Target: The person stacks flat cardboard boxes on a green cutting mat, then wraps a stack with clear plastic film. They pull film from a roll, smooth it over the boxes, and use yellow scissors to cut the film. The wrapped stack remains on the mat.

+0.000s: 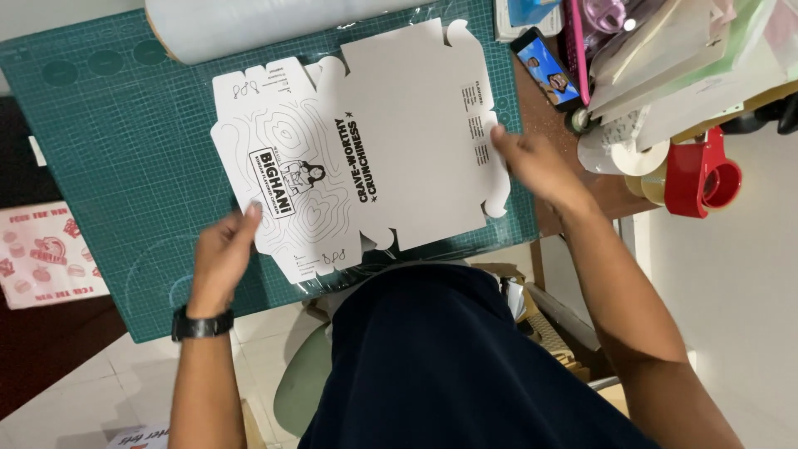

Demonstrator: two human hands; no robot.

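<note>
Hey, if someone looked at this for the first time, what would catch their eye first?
Most striking is the flat white box blank with black print, spread in the middle of the green cutting mat, with the left hand at its near edge and the right hand on its right edge. Next comes the red tape dispenser at the right, beside a cluttered pile of papers.

A green cutting mat (108, 141) covers the desk (611, 195), its brown top bare only along the right edge. Pale floor tiles (125, 374) show below, and a dark rug (41, 357) lies at the left.
</note>
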